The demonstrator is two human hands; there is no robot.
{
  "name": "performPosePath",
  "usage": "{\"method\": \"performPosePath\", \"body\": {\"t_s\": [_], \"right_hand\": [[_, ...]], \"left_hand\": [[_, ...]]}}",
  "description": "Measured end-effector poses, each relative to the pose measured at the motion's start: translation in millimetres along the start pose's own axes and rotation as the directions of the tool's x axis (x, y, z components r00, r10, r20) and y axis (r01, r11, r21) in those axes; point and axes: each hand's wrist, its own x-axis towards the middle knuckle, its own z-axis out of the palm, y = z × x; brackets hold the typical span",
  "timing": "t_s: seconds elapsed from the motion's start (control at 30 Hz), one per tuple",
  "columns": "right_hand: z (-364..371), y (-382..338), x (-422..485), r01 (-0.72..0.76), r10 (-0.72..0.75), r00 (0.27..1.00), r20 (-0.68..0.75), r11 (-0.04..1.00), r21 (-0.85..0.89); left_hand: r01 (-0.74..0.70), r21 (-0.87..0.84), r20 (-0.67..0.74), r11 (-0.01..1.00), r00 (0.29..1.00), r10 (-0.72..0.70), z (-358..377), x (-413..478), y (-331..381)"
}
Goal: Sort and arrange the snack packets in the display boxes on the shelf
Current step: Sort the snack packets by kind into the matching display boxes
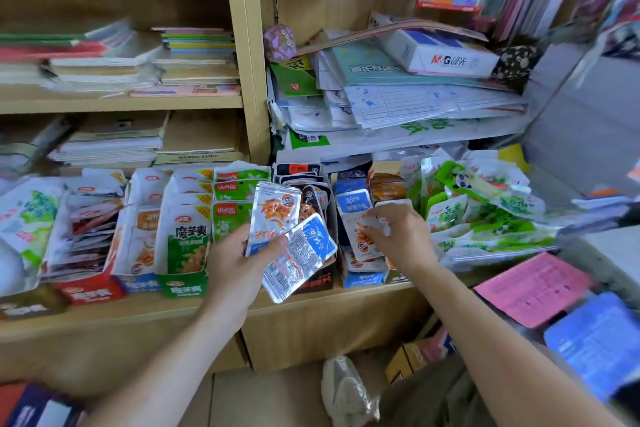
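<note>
**Blue packets going home to the blue box**

A pale wooden shelf [311,302] in a small shop carries a row of display boxes, with notebooks and stationery stacked on the shelves above.

The left hand [239,253] holds two silver-and-blue packets [277,215] fanned just in front of the black box [315,282], thumb across their lower edges. One faces out and the other shows its printed back. The right hand [401,236] reaches into the blue box [363,279], fingers bent onto the tops of the packets standing there. Whether it has pinched one, I cannot tell.

The step looks like filing the held pair with their matches. To do it well, the right hand should part the standing packets and hold a gap. The left can then turn the reversed packet face out and slide both in upright, so the row leans one way.

By count, seven box fronts show (the left hand hides at least one more). Loose green packets [485,218] are heaped to the right, too jumbled to number.
</note>
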Motion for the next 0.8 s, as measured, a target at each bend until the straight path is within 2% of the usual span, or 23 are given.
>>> {"method": "performPosePath", "body": {"t_s": [0.13, 0.27, 0.43, 0.53, 0.6, 0.8], "right_hand": [[2, 4, -8, 0.068, -0.062, 0.996, 0.071, 0.994, -0.087], [1, -2, -24, 0.042, -0.025, 0.986, 0.167, 0.994, -0.103], [17, -19, -31, 0.082, -0.035, 0.982, 0.188, 0.965, -0.251], [15, -20, -23, 0.079, -0.070, 0.995, 0.070, 0.988, -0.133], [8, -19, -23, 0.038, -0.037, 0.999, 0.008, 0.998, -0.052], [13, -22, -26, -0.008, 0.028, 0.978, 0.205, 0.995, -0.097]], "left_hand": [[0.003, -0.003, 0.007, 1.000, 1.000, -0.003, 2, 1, -1], [0.010, -0.009, 0.013, 1.000, 1.000, -0.010, 2, 2, -2], [0.016, -0.011, 0.010, 1.000, 1.000, -0.016, 2, 2, -3], [0.014, -0.015, 0.012, 1.000, 1.000, -0.013, 0, 1, -2], [0.009, -0.016, 0.017, 1.000, 1.000, -0.009, -2, 1, -1], [-0.002, -0.002, 0.019, 1.000, 1.000, 0.002, -6, 1, -2]]}}
